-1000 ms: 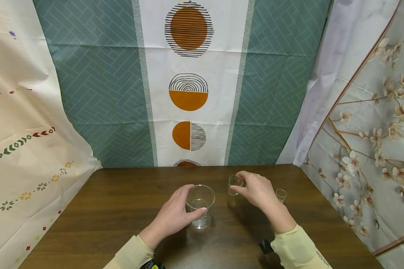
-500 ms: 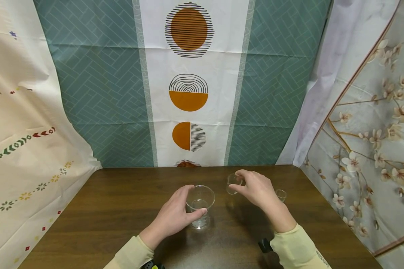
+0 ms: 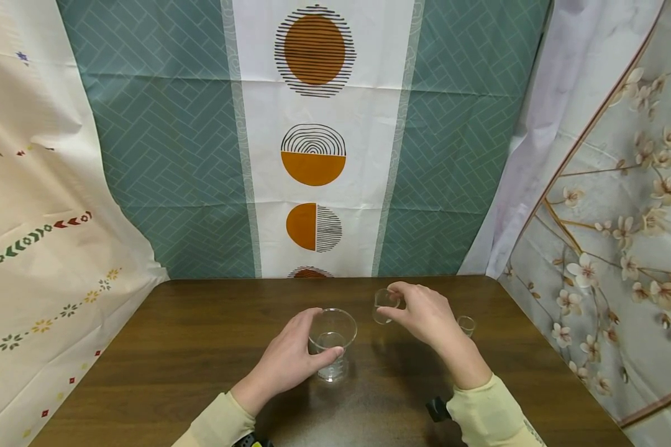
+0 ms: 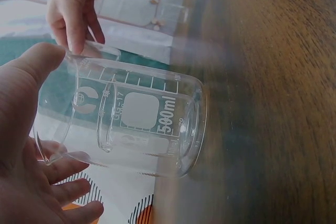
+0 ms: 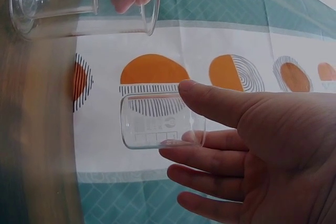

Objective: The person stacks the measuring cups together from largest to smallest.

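My left hand (image 3: 293, 354) grips a clear glass beaker (image 4: 152, 111) marked 500ml near its rim, thumb on one side and fingers on the other. The beaker stands upright on the table. Inside it shows a second glass rim, which looks like a smaller beaker nested within. Between thumb and fingertips my right hand (image 3: 425, 310) pinches a small clear beaker (image 5: 157, 121) by its upper part. That small beaker hangs above the tabletop, to the right of and beyond the large one. White markings are visible on its side.
Another, smaller glass vessel (image 3: 466, 325) stands on the brown wooden table (image 3: 218, 335), right of my right wrist and partly hidden by it. A patterned cloth (image 3: 313, 217) hangs at the table's back edge, with more cloths at both sides.
The small beaker in my right hand has shifted slightly left, towards the large beaker. My left hand and the large beaker have stayed in place.
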